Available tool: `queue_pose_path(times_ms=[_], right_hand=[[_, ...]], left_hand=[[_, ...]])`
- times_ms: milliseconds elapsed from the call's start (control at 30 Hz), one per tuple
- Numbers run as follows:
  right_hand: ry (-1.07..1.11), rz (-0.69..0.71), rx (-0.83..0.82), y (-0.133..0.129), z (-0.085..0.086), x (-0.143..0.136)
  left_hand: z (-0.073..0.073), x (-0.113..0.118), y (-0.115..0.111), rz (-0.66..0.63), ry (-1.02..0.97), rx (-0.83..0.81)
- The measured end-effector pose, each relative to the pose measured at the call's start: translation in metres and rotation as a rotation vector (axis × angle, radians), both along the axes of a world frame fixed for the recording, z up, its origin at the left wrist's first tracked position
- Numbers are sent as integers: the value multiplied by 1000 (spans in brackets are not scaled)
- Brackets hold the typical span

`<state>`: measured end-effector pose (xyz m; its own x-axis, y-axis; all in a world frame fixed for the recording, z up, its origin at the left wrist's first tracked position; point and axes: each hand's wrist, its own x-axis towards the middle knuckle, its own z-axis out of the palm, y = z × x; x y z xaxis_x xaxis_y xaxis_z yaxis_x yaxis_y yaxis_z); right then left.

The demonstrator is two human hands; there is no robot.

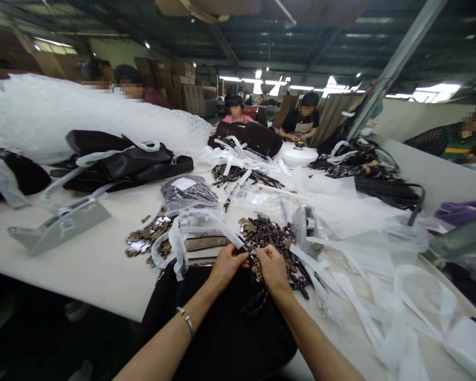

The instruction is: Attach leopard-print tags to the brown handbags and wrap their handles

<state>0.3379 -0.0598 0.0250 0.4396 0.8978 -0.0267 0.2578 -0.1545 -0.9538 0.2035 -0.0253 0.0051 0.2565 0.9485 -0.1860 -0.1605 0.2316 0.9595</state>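
Observation:
A black handbag [238, 328] lies on the table edge in front of me, under both forearms. Its handle [206, 214] is wrapped in white paper and arches up behind my hands. With fingers pinched, my left hand [228, 267] grips the black strap at the handle's end. My right hand [273, 269] is closed on a silvery metal clasp [253, 254], close to the left fingertips. A leopard-print charm [257, 272] hangs below that clasp, partly hidden by the right fingers. Dark ribbon-like pieces [257, 301] dangle over the bag.
Leopard-print tags [153, 235] lie left of the bag, and a heap of charms [275, 233] sits behind my right hand. Around them are a plastic packet [188, 193], a tape dispenser [307, 225], loose white strips [357, 307], black bags [122, 161] and bubble wrap [95, 116]. Several people work beyond.

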Motion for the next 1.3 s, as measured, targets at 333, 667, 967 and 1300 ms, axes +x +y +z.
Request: queue_pose_path(times_ms=[333,667,967,1300], right_hand=[[-53,34,8,1,-4,-2],[101,116,-66,3,-11,-4],[53,88,-56,2,-17,-1],[-187,87,-1,2,-9,-6]], left_hand=[[10,3,-17,73,191,168],[-4,0,-11,22,164,91],[-7,0,-14,18,126,90],[-1,2,-22,105,277,237]])
